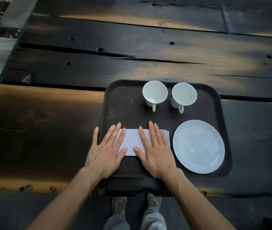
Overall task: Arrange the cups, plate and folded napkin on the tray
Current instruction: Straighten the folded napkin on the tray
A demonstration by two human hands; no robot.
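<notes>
Both hands flat on the napkin (130,142).
Left hand (106,149) and right hand (155,149) press it with straight fingers; white, folded, unmarked, on the tray (123,103).

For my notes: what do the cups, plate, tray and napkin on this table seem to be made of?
Left cup and right cup: likely glazed white ceramic, smooth with a soft sheen.
Plate: same look, probably glazed ceramic.
Tray: dark, matte, scuffed, with moulded rounded corners; plastic probably, uncertain.
Napkin: white paper, seemingly; crisp flat fold, layered edges.
</notes>
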